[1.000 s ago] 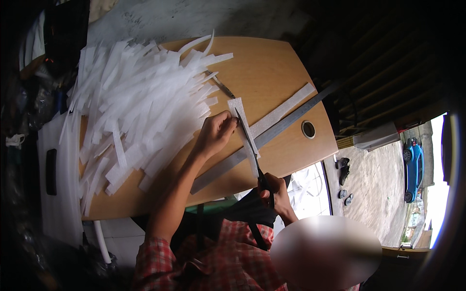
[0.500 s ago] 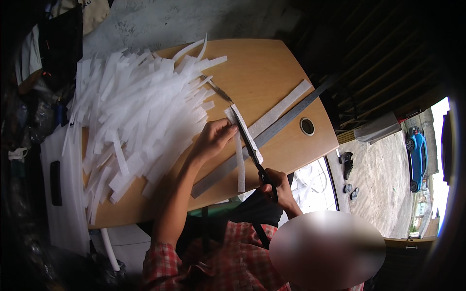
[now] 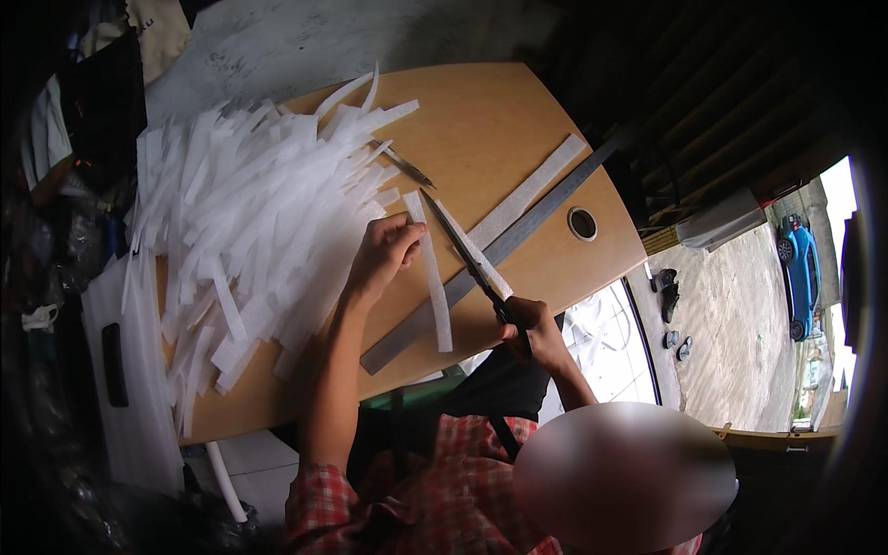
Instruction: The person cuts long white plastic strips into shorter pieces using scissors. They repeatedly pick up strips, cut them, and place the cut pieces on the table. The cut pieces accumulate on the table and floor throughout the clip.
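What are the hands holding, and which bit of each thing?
The left hand pinches a white strip near its upper end; the right hand holds black scissors by the handles.

The wooden tabletop (image 3: 472, 116) is viewed closely from above by the left head-worn fisheye camera, faced downward; a wide field is covered.

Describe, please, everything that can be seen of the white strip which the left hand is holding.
The strip is long, narrow, flat and white, with a slightly rough surface that looks like thin foam. The left hand pinches it near its upper end; a short part shows above the hand, and the longer part runs downward to a free lower end. In the view it crosses the grey bar; whether it touches that bar cannot be told.
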The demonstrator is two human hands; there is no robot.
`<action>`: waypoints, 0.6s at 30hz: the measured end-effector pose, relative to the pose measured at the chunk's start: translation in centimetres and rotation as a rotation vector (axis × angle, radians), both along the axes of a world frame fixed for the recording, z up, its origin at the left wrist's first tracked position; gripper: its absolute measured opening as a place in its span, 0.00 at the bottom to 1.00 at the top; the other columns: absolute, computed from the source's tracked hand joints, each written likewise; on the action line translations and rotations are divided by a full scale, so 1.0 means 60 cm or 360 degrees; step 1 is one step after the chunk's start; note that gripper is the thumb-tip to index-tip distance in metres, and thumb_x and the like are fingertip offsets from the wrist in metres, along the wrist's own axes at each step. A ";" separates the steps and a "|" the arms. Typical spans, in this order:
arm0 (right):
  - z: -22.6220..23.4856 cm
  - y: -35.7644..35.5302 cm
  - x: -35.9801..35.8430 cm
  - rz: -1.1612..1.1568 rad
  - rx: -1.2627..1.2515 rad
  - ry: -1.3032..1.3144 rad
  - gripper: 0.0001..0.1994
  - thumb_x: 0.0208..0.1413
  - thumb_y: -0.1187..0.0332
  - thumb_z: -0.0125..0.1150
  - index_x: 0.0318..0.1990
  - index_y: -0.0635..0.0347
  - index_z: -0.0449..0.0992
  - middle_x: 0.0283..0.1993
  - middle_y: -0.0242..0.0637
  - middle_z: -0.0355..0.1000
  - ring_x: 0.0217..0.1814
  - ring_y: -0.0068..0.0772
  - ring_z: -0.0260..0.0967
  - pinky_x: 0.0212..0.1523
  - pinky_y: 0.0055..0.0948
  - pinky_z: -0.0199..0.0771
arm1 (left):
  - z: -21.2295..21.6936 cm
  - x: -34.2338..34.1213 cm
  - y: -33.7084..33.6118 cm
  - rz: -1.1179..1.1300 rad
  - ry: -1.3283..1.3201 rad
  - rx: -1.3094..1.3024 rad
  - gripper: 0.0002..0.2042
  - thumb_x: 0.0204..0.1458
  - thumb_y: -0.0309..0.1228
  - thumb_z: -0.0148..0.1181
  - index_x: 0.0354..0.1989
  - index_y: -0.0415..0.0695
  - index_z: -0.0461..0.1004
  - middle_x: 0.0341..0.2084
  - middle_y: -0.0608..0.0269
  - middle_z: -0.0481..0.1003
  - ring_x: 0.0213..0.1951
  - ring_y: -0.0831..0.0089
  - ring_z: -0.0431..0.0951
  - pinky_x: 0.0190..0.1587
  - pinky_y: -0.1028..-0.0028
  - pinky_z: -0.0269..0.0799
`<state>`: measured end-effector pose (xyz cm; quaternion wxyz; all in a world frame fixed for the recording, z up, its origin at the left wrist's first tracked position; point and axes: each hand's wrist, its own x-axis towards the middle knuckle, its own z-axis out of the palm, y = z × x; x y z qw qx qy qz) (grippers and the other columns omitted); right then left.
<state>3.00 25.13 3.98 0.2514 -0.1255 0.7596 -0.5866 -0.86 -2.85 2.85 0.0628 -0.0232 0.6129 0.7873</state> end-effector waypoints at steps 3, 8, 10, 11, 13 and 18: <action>-0.006 0.022 0.004 -0.0103 -0.0165 -0.0048 0.35 0.43 0.34 0.69 0.29 0.64 0.69 0.19 0.24 0.61 0.17 0.15 0.59 0.17 0.20 0.53 | -0.007 -0.005 0.016 0.0172 -0.0030 0.0044 0.11 0.61 0.35 0.58 0.31 0.42 0.72 0.16 0.70 0.68 0.14 0.85 0.61 0.17 0.80 0.54; -0.028 0.061 -0.015 -0.0391 -0.0152 0.0037 0.38 0.41 0.28 0.64 0.28 0.62 0.69 0.16 0.25 0.61 0.12 0.15 0.58 0.12 0.18 0.52 | -0.032 -0.012 0.076 0.0391 -0.0116 0.0264 0.12 0.60 0.33 0.62 0.44 0.38 0.71 0.21 0.61 0.76 0.12 0.80 0.68 0.15 0.80 0.60; -0.040 0.077 -0.033 -0.0478 -0.0098 0.0105 0.37 0.43 0.28 0.63 0.27 0.62 0.69 0.15 0.25 0.60 0.11 0.15 0.57 0.12 0.18 0.50 | -0.022 -0.018 0.084 0.0373 -0.0118 0.0001 0.15 0.58 0.31 0.63 0.49 0.37 0.69 0.22 0.56 0.78 0.13 0.75 0.72 0.17 0.77 0.66; -0.043 0.085 -0.035 -0.0465 -0.0152 0.0063 0.36 0.45 0.30 0.63 0.27 0.61 0.69 0.15 0.25 0.60 0.12 0.15 0.57 0.12 0.18 0.51 | -0.020 -0.007 0.086 0.0388 -0.0092 -0.0247 0.15 0.58 0.30 0.63 0.50 0.37 0.69 0.23 0.56 0.78 0.13 0.73 0.73 0.18 0.76 0.68; -0.045 0.090 -0.040 -0.0429 -0.0273 -0.0021 0.33 0.49 0.33 0.64 0.26 0.59 0.68 0.16 0.25 0.61 0.13 0.16 0.59 0.13 0.19 0.53 | -0.019 0.002 0.086 0.0437 0.0158 -0.0881 0.19 0.54 0.23 0.61 0.55 0.41 0.70 0.34 0.54 0.80 0.29 0.64 0.79 0.31 0.69 0.74; -0.044 0.085 -0.049 -0.0397 -0.0300 -0.0010 0.32 0.50 0.34 0.63 0.26 0.59 0.68 0.15 0.25 0.60 0.12 0.17 0.58 0.13 0.19 0.52 | -0.013 -0.008 0.084 -0.0129 0.1078 -0.2023 0.24 0.45 0.19 0.59 0.54 0.49 0.77 0.54 0.64 0.70 0.55 0.59 0.65 0.57 0.55 0.59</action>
